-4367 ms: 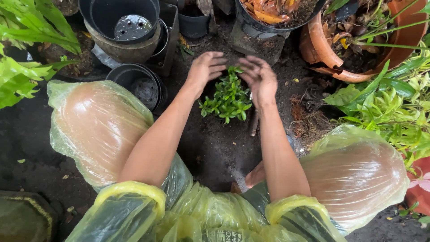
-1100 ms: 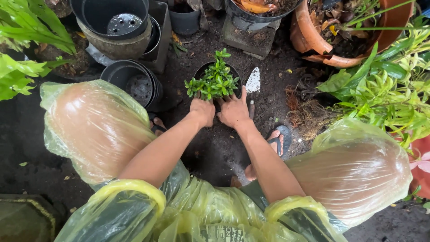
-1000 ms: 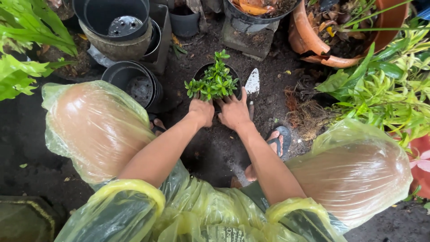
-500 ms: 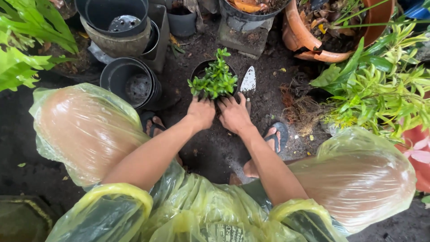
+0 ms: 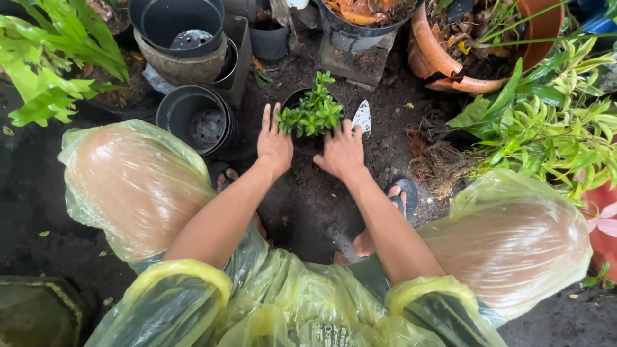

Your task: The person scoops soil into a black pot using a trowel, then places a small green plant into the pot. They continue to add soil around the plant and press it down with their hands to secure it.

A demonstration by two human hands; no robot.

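On dark soil (image 5: 308,193), both hands (left hand (image 5: 274,142), right hand (image 5: 342,151)) flank a seedling pot (image 5: 310,117).

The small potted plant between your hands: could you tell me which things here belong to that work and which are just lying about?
In hand:
left hand
right hand
small black pot
green plant
trowel

Lying about:
empty black pots
terracotta pot

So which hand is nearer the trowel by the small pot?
Right. The right hand has its fingertips just beside the trowel, on the pot's right; the left hand is on the pot's far side.
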